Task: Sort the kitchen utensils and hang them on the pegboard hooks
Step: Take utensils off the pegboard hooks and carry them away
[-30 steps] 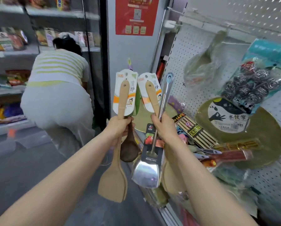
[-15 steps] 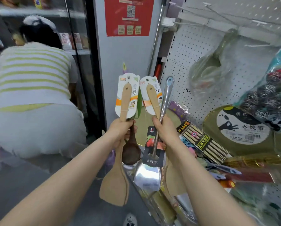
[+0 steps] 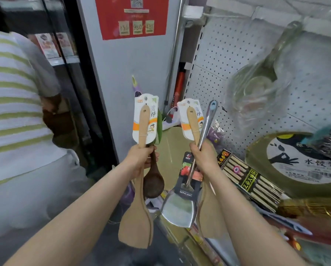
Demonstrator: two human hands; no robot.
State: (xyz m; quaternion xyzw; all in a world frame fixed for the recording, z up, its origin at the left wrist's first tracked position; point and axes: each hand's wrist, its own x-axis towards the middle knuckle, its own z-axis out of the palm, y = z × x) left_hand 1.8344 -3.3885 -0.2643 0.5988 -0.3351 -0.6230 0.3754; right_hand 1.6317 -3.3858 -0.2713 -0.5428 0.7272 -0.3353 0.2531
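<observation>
Left hand [image 3: 141, 159] gripped a wooden spatula [image 3: 135, 225] and dark spoon [image 3: 153, 184] — right hand [image 3: 204, 157], at its 3 o'clock, clasped a steel turner [image 3: 180, 208] and second spatula [image 3: 193, 125].

Your open way onto the pegboard [image 3: 214, 60] is its bare upper-left stretch, beside the grey pillar [image 3: 122, 73]. Further right a clear plastic bag [image 3: 256, 93] hangs before the holes; the round mat [image 3: 256, 150] and chopstick packs [image 3: 256, 181] cover the lower board. A person in stripes [image 3: 13, 116] crowds your left.

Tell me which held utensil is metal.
The shiny steel spatula in the right hand; the wooden spatula beside it and the left hand's pale spatula and dark spoon aren't.
</observation>
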